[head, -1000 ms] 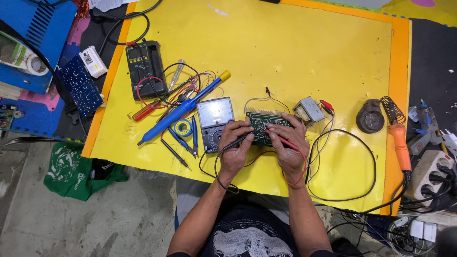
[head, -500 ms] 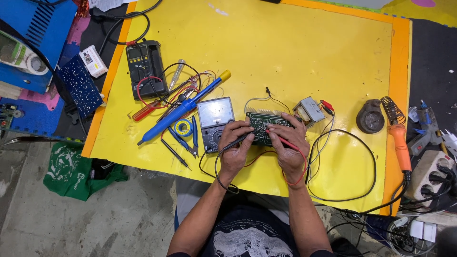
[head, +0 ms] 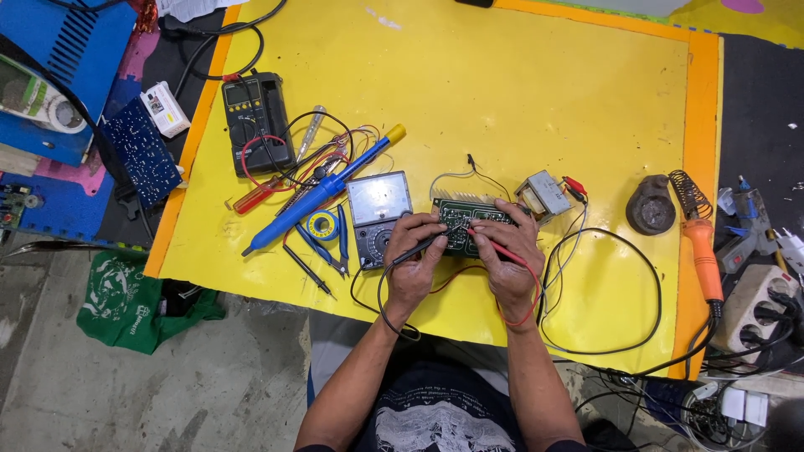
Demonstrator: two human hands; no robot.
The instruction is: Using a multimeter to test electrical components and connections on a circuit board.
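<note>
A green circuit board (head: 462, 219) lies on the yellow mat (head: 519, 100) near its front edge. My left hand (head: 412, 264) grips a black test probe whose tip touches the board. My right hand (head: 508, 255) grips a red test probe (head: 496, 243), its tip also on the board. Both leads run back under my wrists. A grey analogue multimeter (head: 377, 214) lies just left of the board. A small transformer (head: 543, 196) with red and black clips sits at the board's right end.
A blue desoldering pump (head: 318, 194), a red screwdriver (head: 251, 198), blue pliers (head: 333, 244), a solder roll and a black digital multimeter (head: 255, 121) lie to the left. An orange soldering iron (head: 702, 255) on its stand and a power strip (head: 758, 301) sit at the right.
</note>
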